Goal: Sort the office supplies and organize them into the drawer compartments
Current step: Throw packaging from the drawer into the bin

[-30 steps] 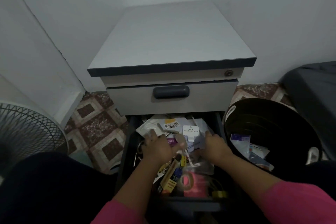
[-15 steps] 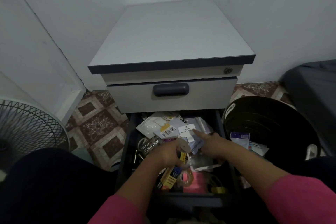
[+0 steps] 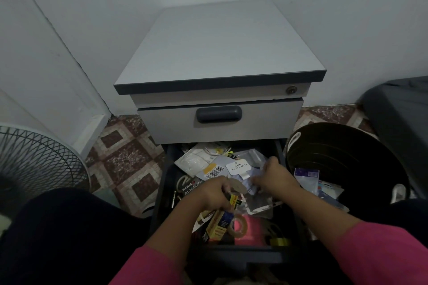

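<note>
Open drawer [image 3: 162, 194], lowest of a grey cabinet [image 3: 220, 53], pulled toward me; contents heaped, no compartments visible under the clutter.

My left hand [image 3: 214, 193]: fingers curled round a small beige disc-shaped item [image 3: 237, 186] together with a yellow-and-black strip [image 3: 234, 201]; held just above the middle of the drawer.

My right hand [image 3: 275, 177]: fingers bent down into clear plastic packets [image 3: 257, 203] at the right side of the drawer; whether it grips one or only presses on them I cannot tell.

Drawer, far end: white flat packets [image 3: 194, 164]; a card with a yellow sticker and barcode [image 3: 214, 170]; a white tag reading "HAIR ACCESSORIES" [image 3: 238, 166], lying between my two hands and the far edge.

Drawer, left: dark pack marked "ALKALINE" [image 3: 191, 186], partly under my left wrist.

Drawer, near end: yellow-and-blue box [image 3: 220, 224], tilted; roll of clear tape [image 3: 237, 225] just beside it on a pink pad [image 3: 251, 231]; small yellow object [image 3: 280, 242] in the near right corner.

Right of drawer: black round bin [image 3: 347, 146] on the floor, holding blue-and-white packets [image 3: 306, 179].

Left of drawer: fan grille [image 3: 34, 164]; patterned tile floor [image 3: 129, 164].

Upper drawer [image 3: 266, 122] closed, dark handle [image 3: 218, 114]; keyhole [image 3: 291, 90] above at right.

Sleeves: pink [image 3: 382, 254].
</note>
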`<state>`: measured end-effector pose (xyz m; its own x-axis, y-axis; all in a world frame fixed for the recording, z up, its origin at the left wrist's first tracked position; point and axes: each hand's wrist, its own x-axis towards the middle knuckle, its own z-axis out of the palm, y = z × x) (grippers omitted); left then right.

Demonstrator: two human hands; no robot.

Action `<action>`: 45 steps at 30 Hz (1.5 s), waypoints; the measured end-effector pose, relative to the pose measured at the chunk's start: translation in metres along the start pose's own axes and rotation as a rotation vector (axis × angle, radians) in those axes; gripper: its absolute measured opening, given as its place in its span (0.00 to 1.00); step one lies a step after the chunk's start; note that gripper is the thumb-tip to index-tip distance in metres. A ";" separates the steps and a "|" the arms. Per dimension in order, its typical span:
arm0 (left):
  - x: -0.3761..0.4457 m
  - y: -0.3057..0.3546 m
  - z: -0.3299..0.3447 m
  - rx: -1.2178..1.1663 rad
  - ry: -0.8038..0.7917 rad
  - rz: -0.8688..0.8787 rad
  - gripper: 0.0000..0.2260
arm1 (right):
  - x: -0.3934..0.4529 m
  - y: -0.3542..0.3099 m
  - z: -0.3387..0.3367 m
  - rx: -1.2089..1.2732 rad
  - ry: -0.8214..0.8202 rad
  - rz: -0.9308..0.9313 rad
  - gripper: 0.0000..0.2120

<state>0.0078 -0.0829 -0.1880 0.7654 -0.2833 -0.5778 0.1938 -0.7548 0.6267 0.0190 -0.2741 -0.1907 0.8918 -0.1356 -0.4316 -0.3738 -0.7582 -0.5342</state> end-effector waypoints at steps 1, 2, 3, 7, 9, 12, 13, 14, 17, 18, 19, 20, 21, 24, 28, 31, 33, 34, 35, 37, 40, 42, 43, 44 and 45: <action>0.000 0.000 0.000 -0.004 -0.002 -0.003 0.17 | -0.001 -0.001 -0.003 0.013 -0.017 -0.014 0.30; 0.000 0.000 0.000 -0.008 -0.003 -0.008 0.17 | -0.002 -0.002 -0.006 -0.029 -0.039 -0.021 0.31; 0.000 0.000 0.000 -0.011 -0.003 -0.011 0.17 | -0.001 -0.001 -0.006 -0.078 -0.060 -0.026 0.29; 0.002 -0.001 0.002 -0.004 -0.012 -0.013 0.16 | -0.004 -0.001 0.006 -0.268 -0.089 -0.029 0.19; 0.003 -0.002 0.002 0.013 -0.019 -0.021 0.16 | -0.005 -0.002 0.014 -0.378 -0.065 -0.068 0.25; 0.003 0.000 0.003 0.017 -0.034 -0.018 0.18 | -0.007 -0.003 0.018 -0.436 0.036 -0.119 0.27; 0.004 -0.001 0.003 0.014 -0.039 -0.016 0.19 | -0.005 -0.001 0.019 -0.444 0.048 -0.145 0.25; 0.004 -0.001 0.004 0.022 -0.038 -0.016 0.18 | -0.004 -0.001 0.020 -0.443 0.042 -0.158 0.22; 0.007 -0.004 0.004 0.042 -0.030 -0.026 0.17 | -0.001 0.002 0.022 -0.345 0.019 -0.092 0.15; 0.008 -0.004 0.004 0.042 -0.028 -0.028 0.18 | 0.000 0.003 0.022 -0.303 0.008 -0.078 0.14; 0.008 -0.005 0.005 0.045 -0.029 -0.029 0.18 | 0.000 0.004 0.022 -0.263 0.001 -0.065 0.15; 0.008 -0.005 0.005 0.045 -0.033 -0.030 0.18 | 0.002 0.005 0.022 -0.236 -0.011 -0.054 0.17; 0.007 -0.004 0.005 0.043 -0.035 -0.033 0.18 | 0.003 0.004 0.022 -0.213 -0.021 -0.048 0.19; 0.006 -0.003 0.004 0.046 -0.033 -0.034 0.18 | 0.005 0.001 0.025 -0.177 -0.057 -0.011 0.20; 0.004 -0.002 0.005 0.047 -0.028 -0.029 0.17 | 0.002 0.001 0.024 -0.165 -0.050 0.010 0.22; 0.001 0.001 0.004 0.065 -0.029 -0.022 0.16 | 0.000 0.001 0.018 -0.090 -0.043 0.026 0.27; -0.002 0.005 0.003 0.076 -0.031 -0.025 0.16 | -0.001 -0.002 0.016 -0.024 -0.049 0.051 0.29; -0.004 0.007 0.002 0.076 -0.031 -0.027 0.17 | -0.001 -0.003 0.014 0.012 -0.054 0.061 0.28; -0.005 0.008 0.000 0.066 -0.033 -0.027 0.16 | -0.001 -0.005 0.012 0.048 -0.065 0.066 0.25; -0.008 0.010 -0.003 0.040 -0.029 -0.028 0.13 | 0.001 -0.007 0.006 0.147 -0.093 0.085 0.17; -0.009 0.010 -0.010 0.011 0.004 -0.055 0.09 | 0.002 -0.010 -0.005 0.425 -0.140 0.148 0.09; -0.008 0.008 -0.016 -0.024 0.049 -0.082 0.08 | 0.001 -0.012 -0.011 0.521 -0.169 0.167 0.09; -0.007 0.006 -0.018 -0.049 0.062 -0.095 0.08 | 0.000 -0.014 -0.015 0.536 -0.180 0.173 0.09; -0.007 0.006 -0.021 -0.069 0.063 -0.108 0.08 | -0.001 -0.014 -0.018 0.536 -0.192 0.178 0.10; -0.007 0.005 -0.024 -0.091 0.061 -0.125 0.07 | -0.003 -0.015 -0.023 0.526 -0.204 0.181 0.10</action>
<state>0.0180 -0.0707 -0.1678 0.7673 -0.1524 -0.6230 0.3420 -0.7245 0.5985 0.0276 -0.2767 -0.1647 0.7548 -0.0688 -0.6524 -0.6378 -0.3097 -0.7052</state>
